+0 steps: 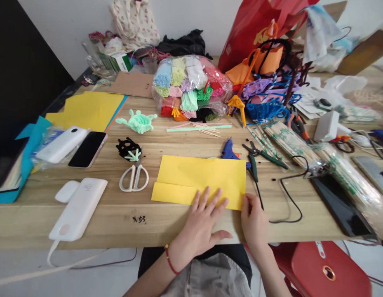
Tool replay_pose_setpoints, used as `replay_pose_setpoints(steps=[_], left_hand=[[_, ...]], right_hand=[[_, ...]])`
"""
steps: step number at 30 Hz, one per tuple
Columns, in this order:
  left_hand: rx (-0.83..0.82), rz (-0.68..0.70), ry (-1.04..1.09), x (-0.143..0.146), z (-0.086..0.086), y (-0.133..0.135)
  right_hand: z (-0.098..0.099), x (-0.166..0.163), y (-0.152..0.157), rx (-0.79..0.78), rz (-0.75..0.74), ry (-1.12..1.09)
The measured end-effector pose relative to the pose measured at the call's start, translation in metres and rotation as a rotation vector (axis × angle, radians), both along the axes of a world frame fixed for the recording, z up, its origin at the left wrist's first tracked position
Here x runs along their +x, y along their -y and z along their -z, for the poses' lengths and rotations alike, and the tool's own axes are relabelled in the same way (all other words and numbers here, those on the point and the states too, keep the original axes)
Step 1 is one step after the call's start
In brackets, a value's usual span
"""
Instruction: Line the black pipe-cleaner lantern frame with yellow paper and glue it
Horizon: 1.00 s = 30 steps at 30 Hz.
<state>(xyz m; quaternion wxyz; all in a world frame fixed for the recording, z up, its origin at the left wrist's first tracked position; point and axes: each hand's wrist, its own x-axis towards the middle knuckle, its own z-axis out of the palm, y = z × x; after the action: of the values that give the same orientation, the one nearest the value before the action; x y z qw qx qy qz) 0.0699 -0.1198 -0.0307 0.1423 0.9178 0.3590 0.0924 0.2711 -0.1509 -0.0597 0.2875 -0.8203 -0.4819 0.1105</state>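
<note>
A yellow sheet of paper point(203, 173) lies on the table in front of me, with a folded strip along its near left edge. My left hand point(203, 222) rests on the sheet's near edge, fingers spread flat and thumb out to the right. At the near right corner, my right hand point(254, 220) pinches the paper between thumb and fingers. Just beyond the sheet lies a blue glue gun point(230, 149), partly covered by the paper. White-handled scissors point(134, 177) lie to the left, near a black woven piece point(127, 148).
Green-handled pliers point(253, 163) and a black cable point(292, 196) lie to the right, near packs of wooden sticks point(292, 142). A mint pipe-cleaner piece point(139, 122), a phone point(88, 149) and a white power bank point(80, 208) are left. Bagged pipe cleaners point(191, 86) stand behind.
</note>
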Motion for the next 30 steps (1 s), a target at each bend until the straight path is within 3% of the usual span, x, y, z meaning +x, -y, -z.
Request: replay_pose_setpoints(steps=[4,9,13,16,18,20,22,26,30], left_hand=[[0.027,-0.023,-0.017,0.001,0.006,-0.003],[0.091,-0.298,-0.088,-0.051,0.014,-0.024],[0.1,-0.445,0.249,-0.067,-0.009,-0.014],[-0.166,-0.462,0.771,-0.046,-0.035,0.014],[-0.598,-0.438,0.886,-0.022,-0.045,0.026],[-0.961,-0.5,1.011,0.005,-0.047,0.025],[-1.151,-0.612,1.246,0.03,-0.044,0.015],[-1.126,-0.719,1.356,0.068,-0.036,-0.004],[-1.022,-0.858,1.446,0.083,-0.03,-0.005]], right_hand=[[-0.002,0.001,0.0,0.028,-0.012,-0.063],[-0.01,0.004,-0.008,0.117,-0.026,-0.199],[-0.02,-0.001,-0.018,0.218,0.005,-0.324],[-0.027,-0.01,-0.025,0.284,0.037,-0.411],[-0.032,-0.018,-0.028,0.315,0.044,-0.462],[-0.038,-0.028,-0.03,0.338,0.041,-0.503],[-0.044,-0.038,-0.03,0.355,0.03,-0.534],[-0.054,-0.054,-0.025,0.374,-0.001,-0.588],[-0.055,-0.061,-0.023,0.374,-0.023,-0.648]])
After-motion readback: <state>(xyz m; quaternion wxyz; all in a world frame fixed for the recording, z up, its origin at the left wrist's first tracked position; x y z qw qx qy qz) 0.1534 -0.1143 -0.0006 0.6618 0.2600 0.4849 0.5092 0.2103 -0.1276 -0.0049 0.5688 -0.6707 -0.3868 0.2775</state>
